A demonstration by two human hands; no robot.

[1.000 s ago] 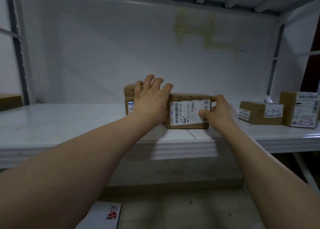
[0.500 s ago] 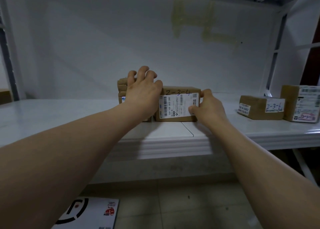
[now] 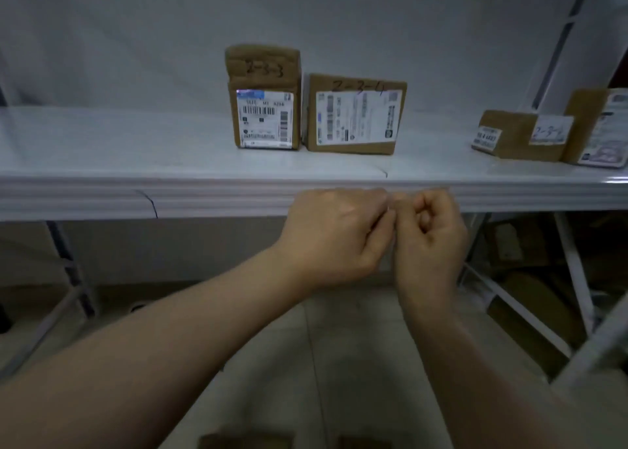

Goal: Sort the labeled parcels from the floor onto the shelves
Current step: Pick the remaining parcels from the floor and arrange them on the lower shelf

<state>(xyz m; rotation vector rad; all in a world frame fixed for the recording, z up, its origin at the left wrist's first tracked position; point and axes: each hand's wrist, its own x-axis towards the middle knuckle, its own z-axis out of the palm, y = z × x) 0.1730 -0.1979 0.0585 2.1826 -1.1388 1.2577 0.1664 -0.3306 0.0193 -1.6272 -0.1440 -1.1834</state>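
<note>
Parcels on the shelf (image 3: 170, 163): carton marked 2-3-3 (image 3: 264, 98) stands upright, carton marked 2-3-4 (image 3: 355, 115) just beside it on its right, labels facing out, sides close or touching, can't tell which. Further right, well apart, a low box (image 3: 520, 135) with a handwritten tag too blurred to read, and a taller carton (image 3: 598, 129) against it at the frame edge. Both hands are off the parcels, below the shelf lip and in front of it. Left hand (image 3: 336, 234) is loosely curled, right hand (image 3: 430, 234) is a loose fist, knuckles meeting; neither holds anything I can make out. Judgement: placement of 2-3-4 looks done, step in hand is between parcels. Bottom edge of frame shows two dark brown shapes (image 3: 244, 442) on the floor, likely more parcels, too dim to confirm. Next move calls for dropping down to the floor, picking one, reading its handwritten code, then finding the matching slot. Gap between 2-3-4 and the low box suggests a slot free there. Dim light makes codes hard to read, so check before placing.
</note>
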